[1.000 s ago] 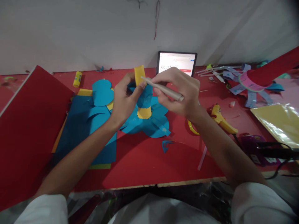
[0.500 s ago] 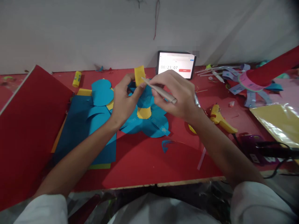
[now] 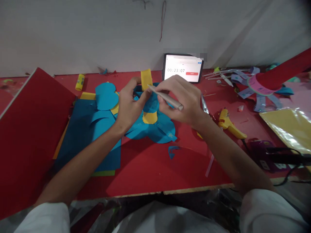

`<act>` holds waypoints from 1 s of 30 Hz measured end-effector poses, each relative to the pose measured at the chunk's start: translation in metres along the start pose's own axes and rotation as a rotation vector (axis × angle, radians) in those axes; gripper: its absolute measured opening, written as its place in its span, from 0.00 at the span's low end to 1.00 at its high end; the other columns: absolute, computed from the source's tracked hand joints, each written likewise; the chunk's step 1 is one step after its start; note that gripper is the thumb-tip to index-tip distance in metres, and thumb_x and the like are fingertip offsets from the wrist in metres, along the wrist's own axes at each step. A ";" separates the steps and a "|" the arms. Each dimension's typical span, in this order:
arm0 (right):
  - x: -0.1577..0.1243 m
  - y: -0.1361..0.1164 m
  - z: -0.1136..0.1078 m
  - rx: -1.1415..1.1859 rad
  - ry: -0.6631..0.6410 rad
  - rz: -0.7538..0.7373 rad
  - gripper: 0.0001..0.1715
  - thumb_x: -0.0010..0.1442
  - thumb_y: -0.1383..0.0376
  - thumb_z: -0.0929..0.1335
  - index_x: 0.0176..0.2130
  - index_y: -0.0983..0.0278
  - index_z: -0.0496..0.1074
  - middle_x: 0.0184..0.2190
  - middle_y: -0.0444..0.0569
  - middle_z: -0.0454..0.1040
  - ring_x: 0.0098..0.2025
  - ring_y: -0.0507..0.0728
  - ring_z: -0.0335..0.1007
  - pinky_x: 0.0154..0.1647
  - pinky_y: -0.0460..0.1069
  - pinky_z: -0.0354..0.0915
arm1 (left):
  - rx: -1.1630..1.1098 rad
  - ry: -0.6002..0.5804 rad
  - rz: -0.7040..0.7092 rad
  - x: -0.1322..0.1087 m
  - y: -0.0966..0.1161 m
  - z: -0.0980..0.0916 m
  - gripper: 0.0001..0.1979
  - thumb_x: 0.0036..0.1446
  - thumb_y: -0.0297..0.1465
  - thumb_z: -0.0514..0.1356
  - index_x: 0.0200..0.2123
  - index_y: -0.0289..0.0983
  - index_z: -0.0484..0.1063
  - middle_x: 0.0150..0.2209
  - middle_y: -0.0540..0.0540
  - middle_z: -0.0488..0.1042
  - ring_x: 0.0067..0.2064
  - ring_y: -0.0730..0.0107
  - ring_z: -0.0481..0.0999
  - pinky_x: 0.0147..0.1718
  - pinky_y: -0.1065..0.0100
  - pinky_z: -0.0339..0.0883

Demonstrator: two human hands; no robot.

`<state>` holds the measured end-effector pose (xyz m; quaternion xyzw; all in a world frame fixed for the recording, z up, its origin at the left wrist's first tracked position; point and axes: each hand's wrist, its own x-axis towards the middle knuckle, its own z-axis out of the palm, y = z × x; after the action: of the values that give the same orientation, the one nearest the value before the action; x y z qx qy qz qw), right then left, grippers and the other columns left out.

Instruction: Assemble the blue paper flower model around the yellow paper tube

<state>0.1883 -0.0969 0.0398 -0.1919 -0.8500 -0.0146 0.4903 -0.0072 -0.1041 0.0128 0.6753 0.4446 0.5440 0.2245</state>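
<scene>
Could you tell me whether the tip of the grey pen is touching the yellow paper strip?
Touching. In the head view the right hand holds the slim grey pen, whose tip meets the lower edge of the upright yellow paper strip, pinched by the left hand.

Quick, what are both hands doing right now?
Left hand: closed, pinching the yellow paper strip.
Right hand: closed, holding a grey pen-like tool with its tip at the strip.

Behind our fingers [image 3: 145, 92] stands the tablet [image 3: 183, 68]; right of them the glue gun [image 3: 228, 123] lies on the bench [image 3: 150, 168].
</scene>
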 end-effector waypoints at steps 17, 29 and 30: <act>0.002 0.005 -0.003 0.025 0.292 0.074 0.08 0.68 0.66 0.67 0.46 0.57 0.75 0.38 0.45 0.77 0.37 0.54 0.74 0.38 0.51 0.74 | 0.001 0.036 0.115 0.002 0.003 -0.002 0.13 0.66 0.45 0.66 0.47 0.44 0.76 0.44 0.46 0.79 0.46 0.61 0.78 0.43 0.58 0.72; 0.000 0.004 -0.007 -0.060 0.291 0.171 0.15 0.73 0.56 0.64 0.33 0.55 0.71 0.27 0.42 0.75 0.27 0.52 0.71 0.31 0.51 0.71 | 0.022 -0.052 0.006 0.007 0.001 -0.007 0.16 0.69 0.43 0.64 0.50 0.38 0.78 0.44 0.46 0.81 0.45 0.63 0.80 0.44 0.59 0.74; -0.001 0.004 -0.007 -0.059 0.277 0.192 0.16 0.73 0.55 0.64 0.33 0.55 0.71 0.28 0.42 0.75 0.28 0.53 0.72 0.32 0.51 0.72 | 0.014 -0.051 -0.007 0.007 0.001 -0.007 0.16 0.69 0.43 0.64 0.50 0.38 0.78 0.44 0.46 0.81 0.45 0.63 0.80 0.44 0.60 0.73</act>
<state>0.1960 -0.0948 0.0419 -0.2825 -0.7513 -0.0189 0.5962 -0.0127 -0.1000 0.0196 0.6890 0.4449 0.5227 0.2327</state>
